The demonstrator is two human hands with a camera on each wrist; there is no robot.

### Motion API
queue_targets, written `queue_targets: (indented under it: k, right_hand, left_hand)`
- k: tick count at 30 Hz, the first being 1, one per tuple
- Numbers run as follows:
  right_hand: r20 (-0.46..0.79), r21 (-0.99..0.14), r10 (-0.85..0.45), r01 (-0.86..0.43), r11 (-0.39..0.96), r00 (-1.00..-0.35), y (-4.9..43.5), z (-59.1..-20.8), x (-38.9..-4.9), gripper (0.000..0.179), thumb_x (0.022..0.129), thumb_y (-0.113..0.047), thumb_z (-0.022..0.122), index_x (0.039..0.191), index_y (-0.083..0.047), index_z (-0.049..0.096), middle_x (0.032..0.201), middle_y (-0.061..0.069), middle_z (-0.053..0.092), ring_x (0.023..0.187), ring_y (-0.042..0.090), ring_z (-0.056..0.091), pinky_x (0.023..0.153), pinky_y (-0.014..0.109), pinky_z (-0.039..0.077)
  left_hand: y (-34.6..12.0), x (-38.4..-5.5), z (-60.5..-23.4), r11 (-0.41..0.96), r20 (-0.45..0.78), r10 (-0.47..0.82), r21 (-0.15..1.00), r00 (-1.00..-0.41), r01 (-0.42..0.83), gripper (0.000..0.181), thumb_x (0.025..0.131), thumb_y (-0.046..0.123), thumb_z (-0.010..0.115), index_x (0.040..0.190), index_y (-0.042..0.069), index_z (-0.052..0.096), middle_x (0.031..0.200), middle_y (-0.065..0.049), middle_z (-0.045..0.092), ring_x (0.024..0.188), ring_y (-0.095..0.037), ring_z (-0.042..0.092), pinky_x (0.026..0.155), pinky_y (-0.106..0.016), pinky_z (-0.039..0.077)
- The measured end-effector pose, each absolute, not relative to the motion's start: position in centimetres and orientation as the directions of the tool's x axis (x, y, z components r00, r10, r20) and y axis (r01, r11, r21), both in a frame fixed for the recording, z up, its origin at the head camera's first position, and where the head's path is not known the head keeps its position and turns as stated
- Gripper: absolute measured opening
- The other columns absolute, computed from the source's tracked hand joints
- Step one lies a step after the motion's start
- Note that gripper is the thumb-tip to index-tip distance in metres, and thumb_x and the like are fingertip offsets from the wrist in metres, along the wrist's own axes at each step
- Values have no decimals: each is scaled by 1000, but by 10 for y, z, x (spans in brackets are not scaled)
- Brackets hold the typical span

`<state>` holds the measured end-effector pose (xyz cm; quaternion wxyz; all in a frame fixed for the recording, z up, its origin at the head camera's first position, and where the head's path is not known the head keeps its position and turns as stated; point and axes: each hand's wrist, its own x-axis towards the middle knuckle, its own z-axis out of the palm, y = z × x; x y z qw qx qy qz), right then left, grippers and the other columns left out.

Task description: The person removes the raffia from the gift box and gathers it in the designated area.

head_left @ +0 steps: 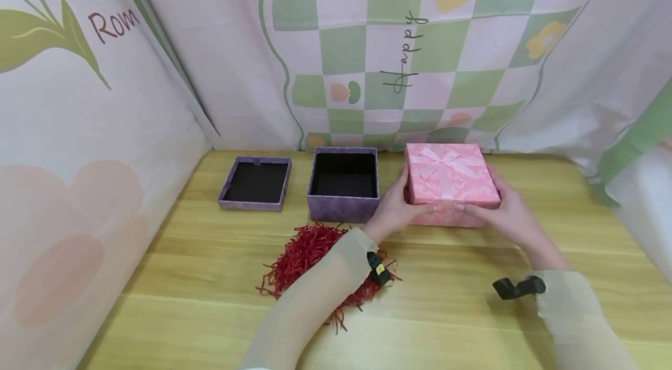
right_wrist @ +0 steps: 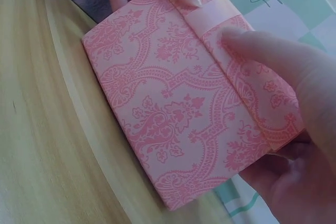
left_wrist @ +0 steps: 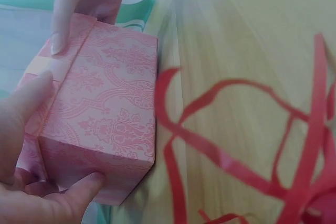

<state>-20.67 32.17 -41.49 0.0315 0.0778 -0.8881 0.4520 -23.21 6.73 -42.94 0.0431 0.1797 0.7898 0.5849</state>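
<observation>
A pink patterned gift box [head_left: 446,215] stands at the right on the table, with its lid [head_left: 451,168] on and a pale pink ribbon bow on top. My left hand [head_left: 391,209] grips the lid from the left side, thumb along the front edge. From the other side my right hand [head_left: 511,215] holds it the same way, and the two thumbs nearly meet at the ribbon band. In the right wrist view the lid's rim [right_wrist: 231,85] overlaps the patterned box wall [right_wrist: 157,98]. The box's inside is hidden.
Left of the pink box is an open purple box [head_left: 343,209] with a black inside. Farther left lies a purple lid [head_left: 252,206], its black inside facing up. Red shredded paper [head_left: 310,250] is heaped in front, partly under my left forearm. Patterned curtains [head_left: 346,49] border the wooden table.
</observation>
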Motion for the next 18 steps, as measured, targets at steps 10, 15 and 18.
queue_targets:
  k: [10,15,18]
  right_hand:
    - [150,-811,-32,-141,567,-988,322,-408,-204,110,87,-28,85,165,-24,8,164,20,21,145,43,26,116,55,24]
    - [175,-807,-28,-160,569,-984,324,-405,-204,109,87,-26,85,165,-26,8,166,16,18,147,41,22,118,50,22]
    - [195,-807,-42,-184,561,-980,325,-400,-204,107,88,-23,83,165,-27,9,165,17,22,145,38,29,112,23,32]
  left_hand:
    - [67,-234,-426,199,213,342,936,-915,292,114,86,24,86,165,34,4,164,-4,27,139,-11,37,108,-24,37]
    - [70,-235,-422,195,239,333,929,-912,314,115,85,28,86,164,36,3,164,-1,28,141,-11,36,109,-25,36]
    - [71,-234,-416,218,244,317,922,-917,321,116,83,32,87,164,36,4,162,0,32,139,-11,38,108,-26,38]
